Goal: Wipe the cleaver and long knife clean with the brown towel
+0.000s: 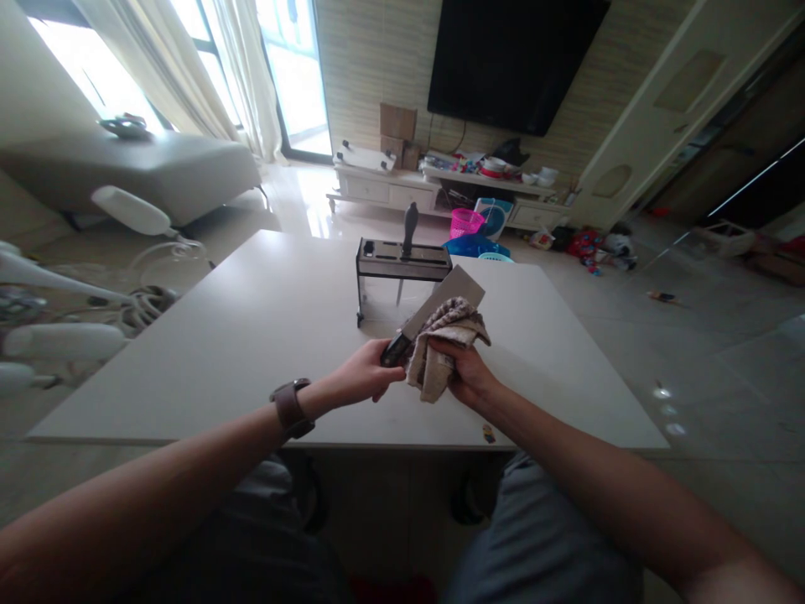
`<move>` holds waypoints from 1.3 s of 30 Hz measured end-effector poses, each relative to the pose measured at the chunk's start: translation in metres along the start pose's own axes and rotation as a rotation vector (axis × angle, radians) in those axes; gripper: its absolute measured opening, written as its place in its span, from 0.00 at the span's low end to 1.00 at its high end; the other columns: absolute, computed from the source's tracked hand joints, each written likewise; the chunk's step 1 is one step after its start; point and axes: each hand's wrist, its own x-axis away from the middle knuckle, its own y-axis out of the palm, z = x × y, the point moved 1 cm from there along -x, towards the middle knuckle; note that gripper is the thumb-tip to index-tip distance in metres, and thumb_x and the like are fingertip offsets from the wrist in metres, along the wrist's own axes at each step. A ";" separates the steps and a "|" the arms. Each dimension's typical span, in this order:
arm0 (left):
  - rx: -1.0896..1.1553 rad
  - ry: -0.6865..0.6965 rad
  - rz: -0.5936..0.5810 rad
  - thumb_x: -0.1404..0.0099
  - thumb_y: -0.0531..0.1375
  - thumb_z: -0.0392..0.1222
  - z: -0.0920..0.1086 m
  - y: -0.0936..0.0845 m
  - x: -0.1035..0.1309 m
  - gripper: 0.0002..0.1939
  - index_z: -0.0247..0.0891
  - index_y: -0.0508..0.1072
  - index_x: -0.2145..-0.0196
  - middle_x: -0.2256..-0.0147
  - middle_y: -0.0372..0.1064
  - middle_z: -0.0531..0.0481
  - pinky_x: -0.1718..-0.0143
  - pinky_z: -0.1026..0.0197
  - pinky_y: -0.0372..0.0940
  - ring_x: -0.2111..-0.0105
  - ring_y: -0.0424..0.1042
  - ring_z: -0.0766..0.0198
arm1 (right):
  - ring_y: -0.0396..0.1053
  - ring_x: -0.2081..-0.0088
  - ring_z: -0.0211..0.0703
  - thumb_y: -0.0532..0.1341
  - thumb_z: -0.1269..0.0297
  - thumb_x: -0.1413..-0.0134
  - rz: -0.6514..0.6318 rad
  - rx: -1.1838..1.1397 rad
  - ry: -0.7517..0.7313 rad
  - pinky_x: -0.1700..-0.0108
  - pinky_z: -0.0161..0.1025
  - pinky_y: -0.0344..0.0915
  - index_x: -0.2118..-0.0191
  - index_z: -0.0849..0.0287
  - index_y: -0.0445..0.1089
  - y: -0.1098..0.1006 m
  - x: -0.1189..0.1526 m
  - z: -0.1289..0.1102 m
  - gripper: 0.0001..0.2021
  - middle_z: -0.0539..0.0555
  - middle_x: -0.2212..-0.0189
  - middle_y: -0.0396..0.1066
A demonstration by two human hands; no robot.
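Observation:
My left hand (365, 371) is closed around the dark handle of a cleaver (462, 287), whose broad blade points up and to the right. In my right hand (469, 377) is a bunched brown-and-beige cloth (433, 365), pressed against the blade's lower part and covering some of it. Just beyond the blade stands a knife block (402, 270) with a dark top and clear sides. One knife (410, 225) sits in it, black handle up, its blade showing below the top.
The white table (283, 335) reaches from my lap outward, with a small sticker (489, 434) near its front edge. White chairs (135, 211) stand at the left. Farther off are a low cabinet (368, 186) with clutter, a pink basket (465, 222) and a wall-mounted television (509, 59).

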 end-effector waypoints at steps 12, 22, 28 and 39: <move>-0.031 -0.030 0.057 0.39 0.64 0.44 0.011 -0.017 0.009 0.10 0.38 0.67 0.68 0.86 0.61 0.61 0.88 0.71 0.53 0.88 0.58 0.72 | 0.77 0.60 0.49 0.77 0.72 0.73 -0.169 0.312 -0.049 0.51 0.47 0.74 0.61 0.56 0.77 -0.006 -0.001 -0.029 0.25 0.50 0.62 0.81; 0.080 -0.003 0.062 0.44 0.62 0.38 -0.005 0.012 0.009 0.08 0.38 0.66 0.68 0.81 0.61 0.62 0.88 0.70 0.58 0.87 0.62 0.71 | 0.75 0.68 0.46 0.77 0.65 0.69 -0.039 0.072 0.041 0.59 0.45 0.74 0.64 0.56 0.74 -0.002 0.001 -0.001 0.21 0.49 0.69 0.79; 0.039 -0.036 0.053 0.43 0.60 0.39 0.001 0.003 0.006 0.05 0.38 0.67 0.68 0.86 0.61 0.61 0.89 0.70 0.54 0.89 0.60 0.70 | 0.76 0.65 0.47 0.77 0.69 0.71 -0.052 0.204 -0.083 0.56 0.46 0.74 0.65 0.56 0.74 -0.001 0.000 -0.010 0.21 0.49 0.66 0.79; -0.006 -0.071 0.097 0.40 0.62 0.44 0.002 -0.010 0.006 0.10 0.40 0.64 0.67 0.88 0.61 0.60 0.87 0.70 0.51 0.89 0.58 0.70 | 0.77 0.61 0.52 0.76 0.72 0.72 -0.174 0.365 0.010 0.49 0.53 0.74 0.62 0.56 0.76 -0.015 -0.007 -0.034 0.24 0.51 0.63 0.81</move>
